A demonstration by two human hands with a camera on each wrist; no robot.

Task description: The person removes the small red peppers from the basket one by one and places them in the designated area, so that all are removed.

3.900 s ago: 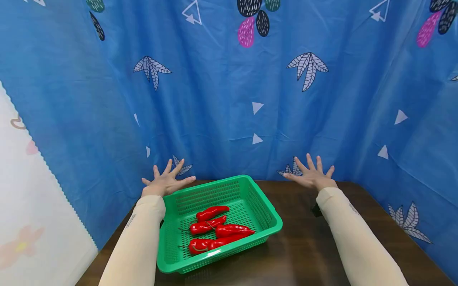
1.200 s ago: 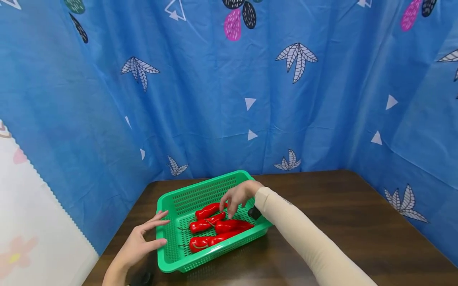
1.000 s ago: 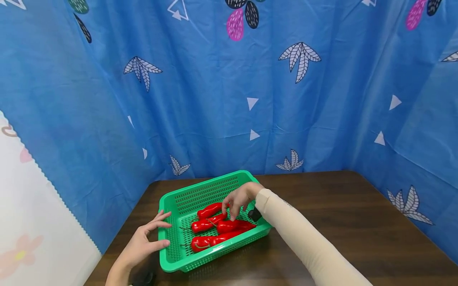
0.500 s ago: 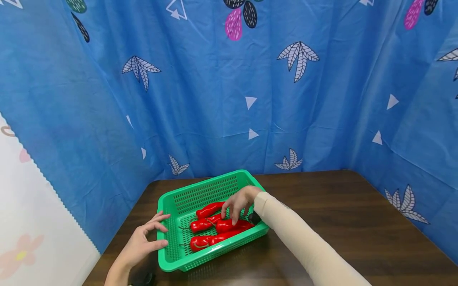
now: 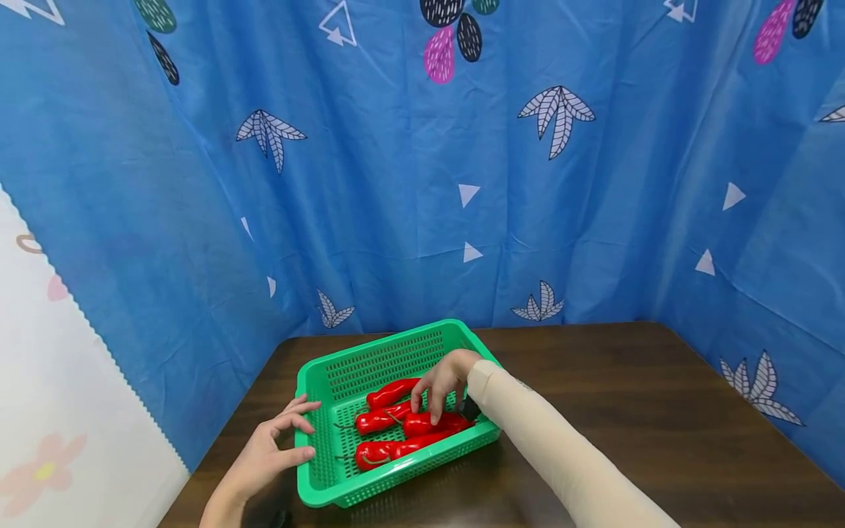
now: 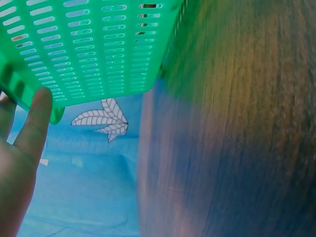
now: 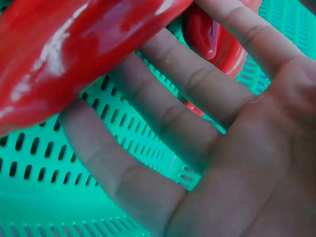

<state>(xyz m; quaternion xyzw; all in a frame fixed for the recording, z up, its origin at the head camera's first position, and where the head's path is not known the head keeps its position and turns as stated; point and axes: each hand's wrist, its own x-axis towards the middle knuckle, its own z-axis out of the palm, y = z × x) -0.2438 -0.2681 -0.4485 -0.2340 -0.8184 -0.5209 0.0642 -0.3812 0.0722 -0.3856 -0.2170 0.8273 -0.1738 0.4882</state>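
A green plastic basket [image 5: 389, 480] with perforated walls holds several red peppers [image 5: 372, 456]. My left hand [image 5: 260, 455] rests at its left rim, thumb and fingertips over the edge and fingers loosely bent. In the left wrist view, one finger [image 6: 37, 118] lies against the basket's outer wall [image 6: 94, 54]. My right hand [image 5: 447, 381] reaches down into the basket from the right. Its fingers grip a red pepper [image 5: 417, 424] lying in the middle. The right wrist view shows the fingers [image 7: 168, 118] bent with their tips behind that pepper [image 7: 64, 54].
The basket stands on the left part of a dark brown wooden table [image 5: 594, 411]. Blue patterned curtains [image 5: 396, 183] hang behind and at both sides. A white cloth with flower prints [image 5: 59, 411] hangs at the left.
From spread in the air, my left hand has come to the basket's rim and my right hand into the basket. Over the last second the right fingers have lowered onto the red pepper.
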